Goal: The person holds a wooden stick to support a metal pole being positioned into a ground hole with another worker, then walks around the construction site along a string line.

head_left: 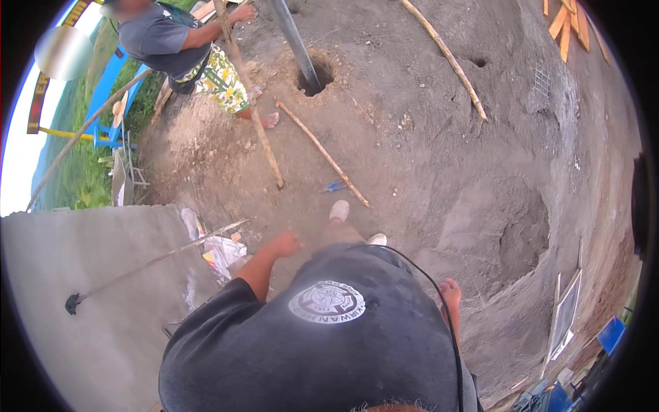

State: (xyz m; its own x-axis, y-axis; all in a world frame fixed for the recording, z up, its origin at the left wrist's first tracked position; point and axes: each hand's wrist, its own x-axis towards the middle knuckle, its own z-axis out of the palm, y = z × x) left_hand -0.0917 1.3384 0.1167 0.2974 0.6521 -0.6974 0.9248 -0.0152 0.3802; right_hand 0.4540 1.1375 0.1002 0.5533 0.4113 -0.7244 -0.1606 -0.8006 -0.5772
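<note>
My left hand (284,244) hangs at my left side above the dirt, its fingers loosely curled in, nothing seen in them. On the other side, my right hand (449,294) hangs low beside my dark shirt; how its fingers lie is hard to make out. Blue-handled pliers (335,186) lie on the ground just ahead of my shoe (339,210). Touching or very near them is a thin wooden stick (321,150). Farther off, a grey metal post (296,47) stands tilted in a dug hole (322,77).
At the upper left a person (165,48) holds an upright wooden pole (247,96). A concrete slab or wall (103,254) with a long-handled tool (158,261) is at left. Another pole (446,58), a shallow pit (525,237) and a framed screen (566,312) lie right.
</note>
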